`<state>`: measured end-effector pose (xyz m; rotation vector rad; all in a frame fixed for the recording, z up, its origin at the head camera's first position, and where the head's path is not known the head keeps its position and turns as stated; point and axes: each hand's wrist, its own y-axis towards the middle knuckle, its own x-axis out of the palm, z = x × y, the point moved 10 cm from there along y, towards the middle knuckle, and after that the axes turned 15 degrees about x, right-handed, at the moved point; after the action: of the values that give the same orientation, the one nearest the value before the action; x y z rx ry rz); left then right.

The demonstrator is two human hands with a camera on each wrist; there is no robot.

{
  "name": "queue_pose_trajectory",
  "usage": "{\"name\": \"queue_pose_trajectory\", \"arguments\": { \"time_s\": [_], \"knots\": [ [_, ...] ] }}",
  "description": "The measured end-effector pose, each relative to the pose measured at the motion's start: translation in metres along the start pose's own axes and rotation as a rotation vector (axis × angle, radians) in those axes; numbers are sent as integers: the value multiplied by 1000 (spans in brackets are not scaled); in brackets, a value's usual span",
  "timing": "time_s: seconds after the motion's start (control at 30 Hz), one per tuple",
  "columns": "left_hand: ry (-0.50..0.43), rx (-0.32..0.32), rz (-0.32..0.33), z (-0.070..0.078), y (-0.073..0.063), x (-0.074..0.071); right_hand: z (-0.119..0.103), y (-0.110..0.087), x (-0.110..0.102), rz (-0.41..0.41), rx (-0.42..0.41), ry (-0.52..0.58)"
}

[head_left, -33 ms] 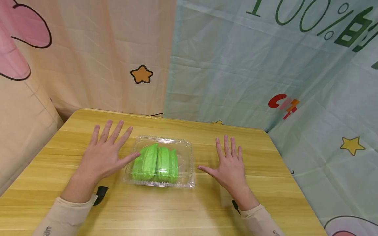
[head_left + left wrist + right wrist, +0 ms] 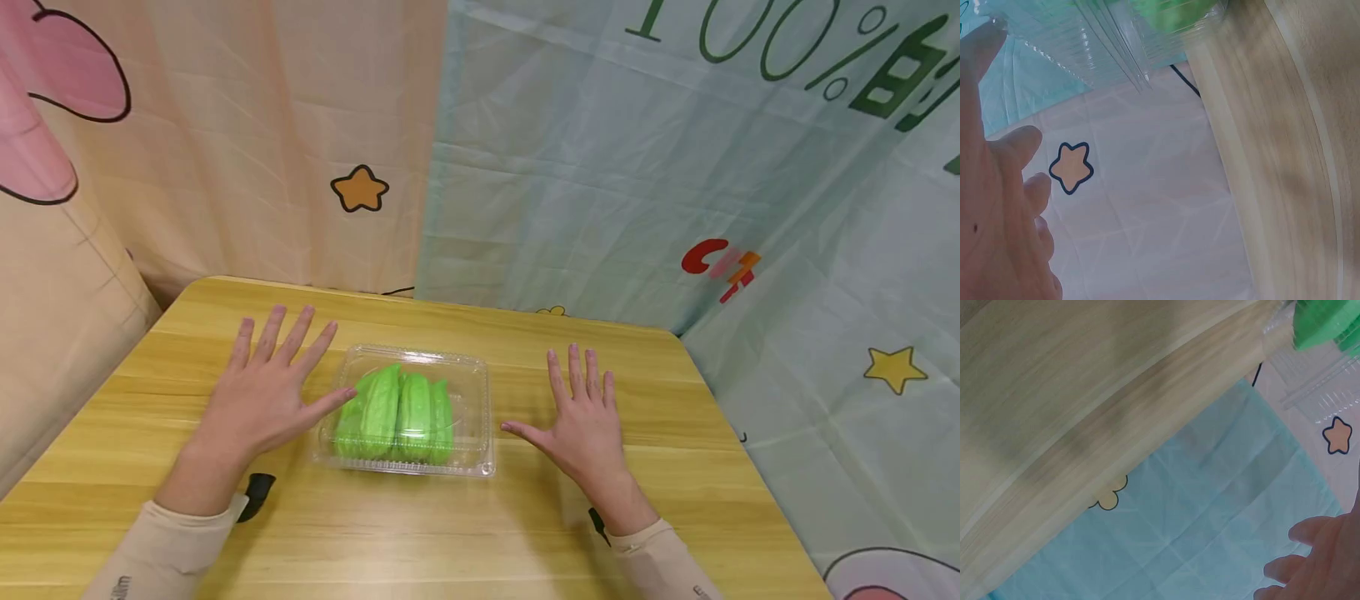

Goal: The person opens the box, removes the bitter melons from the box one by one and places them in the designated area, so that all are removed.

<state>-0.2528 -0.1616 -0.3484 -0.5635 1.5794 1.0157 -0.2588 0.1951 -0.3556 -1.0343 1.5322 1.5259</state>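
Observation:
A clear plastic clamshell box (image 2: 471, 417) sits closed on the wooden table, holding several bright green, ridged, elongated pieces (image 2: 381, 417) side by side. To its left, my left hand (image 2: 258, 404) hovers palm down with fingers spread. The left thumb tip overlaps the box's left side in the head view. On the other side, my right hand (image 2: 588, 437) is spread too, its thumb pointing at the box with a gap between. Both hands hold nothing. Each wrist view catches part of the box, the left wrist view showing its ridged wall (image 2: 1116, 44).
The wooden table (image 2: 420, 533) has rounded far corners. Printed fabric curtains (image 2: 600, 183) hang behind it and along both sides. Dark straps or mounts (image 2: 257, 497) show at the wrists, beside beige sleeves (image 2: 168, 542).

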Motion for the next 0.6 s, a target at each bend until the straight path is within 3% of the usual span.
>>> {"name": "queue_pose_trajectory", "arguments": {
  "time_s": [0.13, 0.37, 0.5, 0.6],
  "knots": [
    [-84, -3, -63, 0, -2, 7, -2, -3, 2, -40, 8, 16],
    [-553, -95, -256, -1, -18, 37, -16, -7, 8, -154, 19, 143],
    [-730, -74, -348, 7, -27, 54, -24, -13, 18, -264, 53, 274],
    [-790, -50, -376, 10, -31, 62, -30, -19, 29, -369, 89, 398]
  ]
}}
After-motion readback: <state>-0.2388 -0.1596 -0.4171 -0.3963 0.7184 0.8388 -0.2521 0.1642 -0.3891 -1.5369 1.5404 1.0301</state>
